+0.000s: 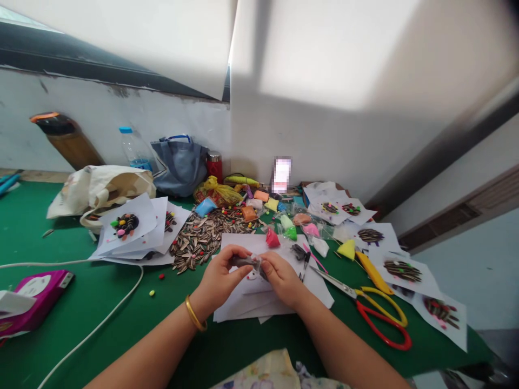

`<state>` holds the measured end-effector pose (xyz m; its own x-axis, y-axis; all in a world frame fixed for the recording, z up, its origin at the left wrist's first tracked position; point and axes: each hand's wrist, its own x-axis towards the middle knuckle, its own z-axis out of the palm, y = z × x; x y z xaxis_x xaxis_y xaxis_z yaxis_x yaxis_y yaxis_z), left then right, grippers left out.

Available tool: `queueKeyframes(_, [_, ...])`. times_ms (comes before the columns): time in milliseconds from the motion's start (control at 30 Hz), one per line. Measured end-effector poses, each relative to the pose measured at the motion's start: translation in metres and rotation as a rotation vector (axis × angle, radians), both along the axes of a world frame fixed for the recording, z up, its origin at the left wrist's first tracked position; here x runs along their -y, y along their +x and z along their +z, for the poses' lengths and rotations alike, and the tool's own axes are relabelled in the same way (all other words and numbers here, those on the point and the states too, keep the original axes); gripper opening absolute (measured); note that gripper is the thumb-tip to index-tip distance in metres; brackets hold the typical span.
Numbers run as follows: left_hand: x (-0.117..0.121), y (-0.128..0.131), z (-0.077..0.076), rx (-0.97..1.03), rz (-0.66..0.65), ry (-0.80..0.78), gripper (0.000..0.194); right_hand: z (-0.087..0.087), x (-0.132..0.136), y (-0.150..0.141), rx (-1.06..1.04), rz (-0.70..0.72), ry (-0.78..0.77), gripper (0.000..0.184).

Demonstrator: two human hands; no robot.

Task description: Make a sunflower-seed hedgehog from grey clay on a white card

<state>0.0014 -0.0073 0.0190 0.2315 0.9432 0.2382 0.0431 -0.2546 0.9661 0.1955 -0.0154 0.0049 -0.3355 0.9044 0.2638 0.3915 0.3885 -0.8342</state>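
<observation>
Above a stack of white paper (pixel 231 308), both hands meet at a small clear plastic packet (pixel 257 261) with a dark grey-brown lump in it. My left hand (pixel 221 275), with a gold bangle (pixel 195 313) at its wrist, pinches one end between thumb and fingers. Closed on the other end is my right hand (pixel 284 275); its fingers partly hide the packet. Just beyond the hands, a red clay packet (pixel 272 239) lies on the paper. A black pen (pixel 305 266) and a pink stick (pixel 315 259) rest to the right.
Loose sunflower seeds (pixel 203 235) are heaped at back left, beside papers with seed pictures (pixel 125 226). Large scissors (pixel 360 294) and a yellow utility knife (pixel 373 273) lie at right. A white cable (pixel 109 319) crosses the green table (pixel 170 346); a lit phone (pixel 281 174) stands behind.
</observation>
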Motion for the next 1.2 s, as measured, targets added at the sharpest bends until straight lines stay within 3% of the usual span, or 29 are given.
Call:
queueKeyframes(167, [-0.002, -0.001, 0.0, 0.046, 0.089, -0.039, 0.025, -0.002, 0.0, 0.0, 0.012, -0.009, -0.025, 0.043])
queueKeyframes(467, [-0.001, -0.005, 0.003, 0.155, 0.034, -0.193, 0.025, -0.003, 0.002, -0.002, -0.005, -0.015, -0.101, 0.048])
queueKeyframes(733, [0.002, -0.003, 0.007, 0.264, -0.008, -0.176, 0.021, -0.002, 0.002, -0.004, -0.039, 0.003, -0.152, 0.052])
queueKeyframes(900, [0.003, -0.005, 0.005, 0.235, -0.035, -0.166, 0.03, -0.001, 0.002, -0.005, -0.036, 0.023, -0.147, 0.049])
queueKeyframes(1200, [0.003, -0.005, 0.013, 0.468, -0.021, -0.183, 0.02, -0.003, 0.003, -0.006, -0.058, 0.019, -0.182, 0.05])
